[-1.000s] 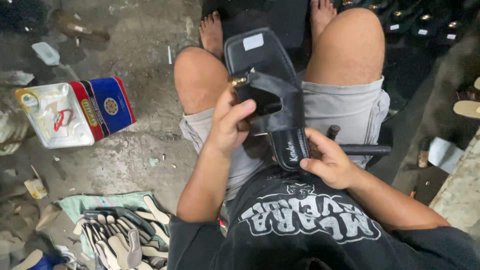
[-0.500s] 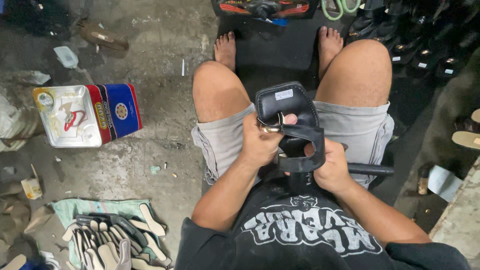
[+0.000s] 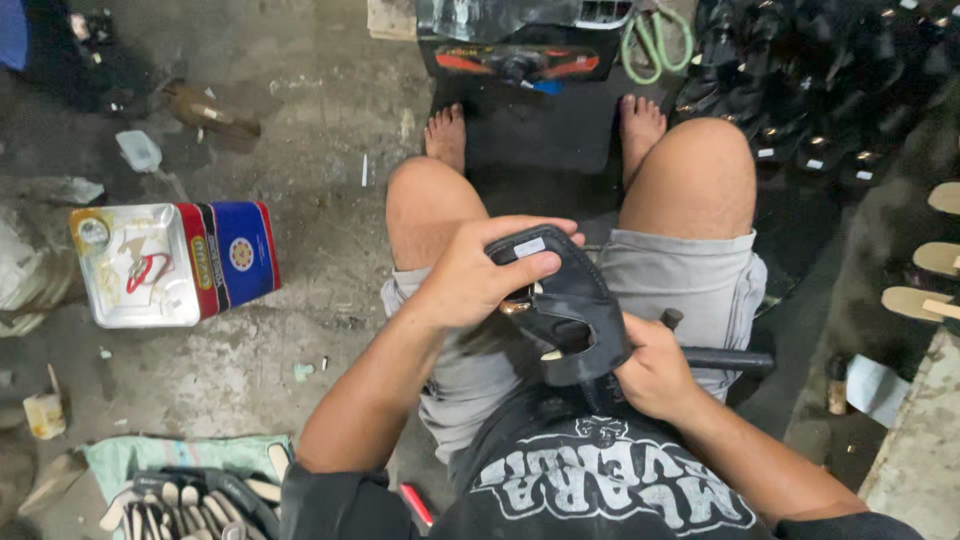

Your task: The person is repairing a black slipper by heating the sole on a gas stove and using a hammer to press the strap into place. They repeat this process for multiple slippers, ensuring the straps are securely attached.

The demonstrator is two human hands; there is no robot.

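Straps: a bundle of black and pale straps [image 3: 190, 497] lies on a green cloth [image 3: 140, 455] at the near left, on the floor.
Shirt: a black shirt [image 3: 600, 480] with pale print fills the near bottom edge.
Right hand: the right hand [image 3: 655, 372] is closed around the near end of the sandal, fingers wrapped under it.
Sandal: a black sandal [image 3: 565, 305] is held over the lap, between the two thighs, sole side up, with a small pale sticker near its far end.
Left hand: the left hand [image 3: 480, 275] grips the far end of the sandal, fingers laid over the top and thumb below.
Tool: a dark bar [image 3: 725, 358] lies across the right thigh, just beside the right hand.
Shorts: grey shorts [image 3: 690, 280] cover both thighs.
Tin: an open tin [image 3: 170, 262], blue and red on the side, stands on the concrete floor [image 3: 330, 120] at the left, well apart from the hands.
Feet: bare feet [image 3: 447, 135] rest on a dark mat [image 3: 540, 130] farther out.
Shoes: many black shoes [image 3: 820, 90] are piled at the far right.
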